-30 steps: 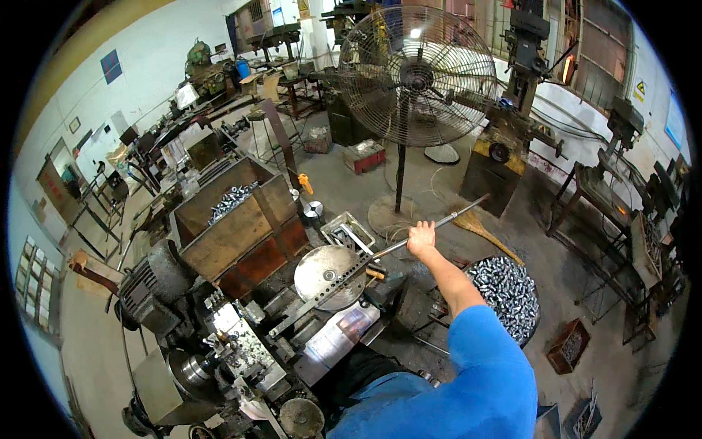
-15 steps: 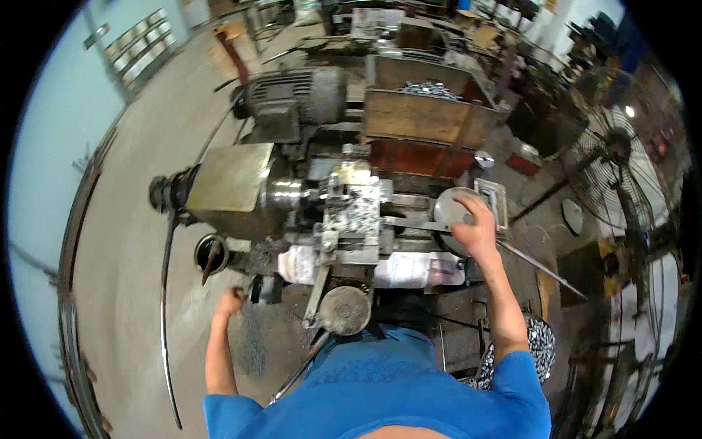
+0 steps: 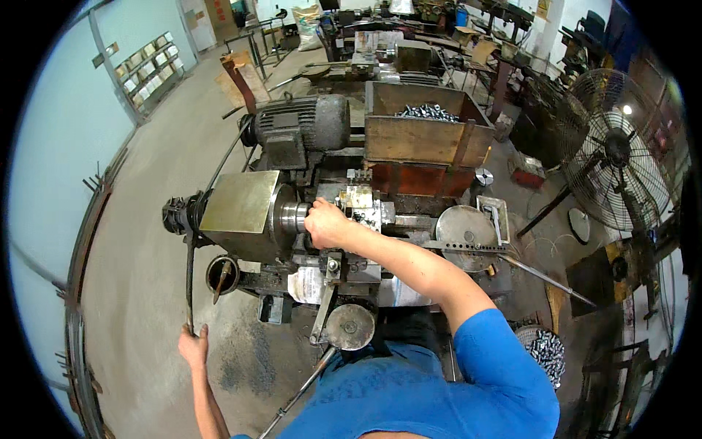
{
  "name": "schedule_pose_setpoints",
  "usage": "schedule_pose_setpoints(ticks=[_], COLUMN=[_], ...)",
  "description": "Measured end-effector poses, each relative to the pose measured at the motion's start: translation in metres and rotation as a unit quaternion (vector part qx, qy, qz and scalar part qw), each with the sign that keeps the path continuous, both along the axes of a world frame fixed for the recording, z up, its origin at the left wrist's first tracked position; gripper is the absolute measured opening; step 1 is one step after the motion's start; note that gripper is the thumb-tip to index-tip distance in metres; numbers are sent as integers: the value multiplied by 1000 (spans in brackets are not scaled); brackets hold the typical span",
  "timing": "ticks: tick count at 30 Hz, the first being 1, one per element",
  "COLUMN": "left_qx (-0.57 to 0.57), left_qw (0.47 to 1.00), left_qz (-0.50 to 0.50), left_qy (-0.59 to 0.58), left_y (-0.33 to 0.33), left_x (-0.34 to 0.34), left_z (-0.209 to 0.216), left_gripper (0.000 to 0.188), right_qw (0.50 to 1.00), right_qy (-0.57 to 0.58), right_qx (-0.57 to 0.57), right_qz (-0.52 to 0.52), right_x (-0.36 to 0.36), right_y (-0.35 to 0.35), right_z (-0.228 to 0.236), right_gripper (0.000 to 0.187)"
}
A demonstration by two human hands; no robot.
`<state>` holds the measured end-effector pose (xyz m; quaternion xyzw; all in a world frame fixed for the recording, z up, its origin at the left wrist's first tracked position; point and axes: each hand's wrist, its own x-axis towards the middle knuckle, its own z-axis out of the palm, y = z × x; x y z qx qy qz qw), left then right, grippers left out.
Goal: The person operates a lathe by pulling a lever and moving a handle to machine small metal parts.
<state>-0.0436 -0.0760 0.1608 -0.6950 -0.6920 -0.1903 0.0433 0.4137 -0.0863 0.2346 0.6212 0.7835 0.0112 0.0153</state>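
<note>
- Gripping the lever point(image 3: 189, 285) at its lower end, our left hand point(image 3: 193, 347) has its fingers curled round the bar, with the thumb raised alongside.
- We extend the left forearm up from the lower edge, nearly upright in view and well apart from the right arm.
- The lever stands at the left end of the headstock point(image 3: 245, 243), running from there down to our left palm.
- We carry the right arm across the machine: elbow bent outward, forearm slanting up and to the left, wrist nearly straight.
- Our right hand point(image 3: 325, 222) is at the right end of the chuck point(image 3: 291, 218), back of the hand upward, fingers bent and close together. We cannot tell what, if anything, they pinch; the fingertips are hidden.
- The chuck projects from the headstock's right face, between it and the slide point(image 3: 365, 212), which bears metal chips.
- Below the right forearm we see a round disc point(image 3: 350, 327) at the machine's front.
- Near the headstock's front, between it and our left hand, a pot point(image 3: 232, 285) holds a brush point(image 3: 220, 284).
- Behind the headstock is the motor point(image 3: 300, 124); to its right, a bin point(image 3: 420, 143) contains small metal parts point(image 3: 428, 112).
</note>
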Motion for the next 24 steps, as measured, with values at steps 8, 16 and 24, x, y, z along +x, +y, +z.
schedule_pose_setpoints(ticks=[8, 16, 24], left_qx=[-202, -333, -254], left_qw=[958, 795, 830], left_qz=[-59, -154, -103], left_qy=[-195, -483, -486], left_y=[15, 42, 49], left_x=[13, 8, 26], left_z=[17, 3, -10], left_gripper=[23, 23, 22], right_qw=[996, 971, 891], right_qy=[-15, 193, 158], right_qx=[73, 94, 389], right_qz=[-46, -103, -173], right_x=[8, 112, 135], right_y=[-22, -98, -141], right_z=[11, 111, 87], right_gripper=[19, 18, 56])
